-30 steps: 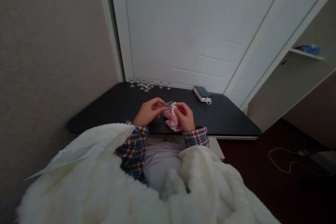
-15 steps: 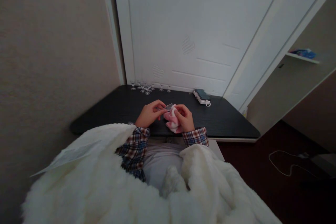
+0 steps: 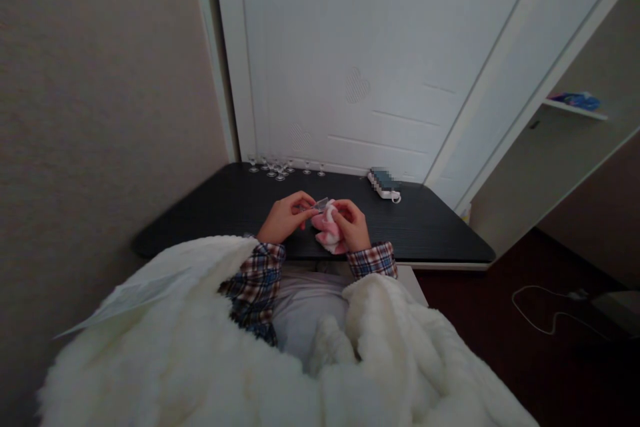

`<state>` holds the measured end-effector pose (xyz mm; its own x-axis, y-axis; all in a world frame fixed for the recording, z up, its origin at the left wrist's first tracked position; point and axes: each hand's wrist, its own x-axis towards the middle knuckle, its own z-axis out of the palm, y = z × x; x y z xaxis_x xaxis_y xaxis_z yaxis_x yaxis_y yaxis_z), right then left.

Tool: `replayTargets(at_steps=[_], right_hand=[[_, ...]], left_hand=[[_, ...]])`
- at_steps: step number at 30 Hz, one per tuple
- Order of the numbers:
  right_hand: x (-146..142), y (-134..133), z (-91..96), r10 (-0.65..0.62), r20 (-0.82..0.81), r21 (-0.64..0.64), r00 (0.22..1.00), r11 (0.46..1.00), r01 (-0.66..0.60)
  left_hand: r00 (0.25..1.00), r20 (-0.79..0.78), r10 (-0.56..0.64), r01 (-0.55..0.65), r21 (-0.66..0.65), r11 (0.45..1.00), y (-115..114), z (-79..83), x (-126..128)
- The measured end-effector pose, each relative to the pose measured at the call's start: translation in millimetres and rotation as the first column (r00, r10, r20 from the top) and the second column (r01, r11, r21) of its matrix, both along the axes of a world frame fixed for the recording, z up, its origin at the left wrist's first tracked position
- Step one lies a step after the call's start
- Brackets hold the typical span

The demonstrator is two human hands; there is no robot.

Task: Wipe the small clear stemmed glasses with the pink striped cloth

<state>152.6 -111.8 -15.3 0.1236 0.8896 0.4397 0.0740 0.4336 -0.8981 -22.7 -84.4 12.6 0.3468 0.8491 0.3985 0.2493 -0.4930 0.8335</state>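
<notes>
My left hand (image 3: 287,215) pinches a small clear stemmed glass (image 3: 321,203), held tilted on its side with its bowl toward the right. My right hand (image 3: 353,223) is closed on a pink and white cloth (image 3: 329,229), which touches the glass at its rim. Loose folds of the cloth hang down between the two hands. Both hands are above the front part of the black tabletop (image 3: 210,213).
Several small stemmed glasses (image 3: 280,170) stand at the back left of the tabletop, along a white panel (image 3: 340,47). A white case-like object with a blurred dark top (image 3: 384,185) lies at the back right. Thick white fleece (image 3: 200,347) covers my lap.
Both hands stay in nearly the same place, still holding the glass and the cloth. The view has shifted very slightly.
</notes>
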Motion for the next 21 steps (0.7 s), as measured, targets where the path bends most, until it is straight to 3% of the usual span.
replayTargets(at_steps=[21], right_hand=[[1.1, -1.9, 2.0, -0.003, 0.004, 0.008, 1.0, 1.0, 0.003]], left_hand=[[1.0, -0.018, 0.0, 0.0, -0.002, 1.0, -0.4, 1.7, 0.4]])
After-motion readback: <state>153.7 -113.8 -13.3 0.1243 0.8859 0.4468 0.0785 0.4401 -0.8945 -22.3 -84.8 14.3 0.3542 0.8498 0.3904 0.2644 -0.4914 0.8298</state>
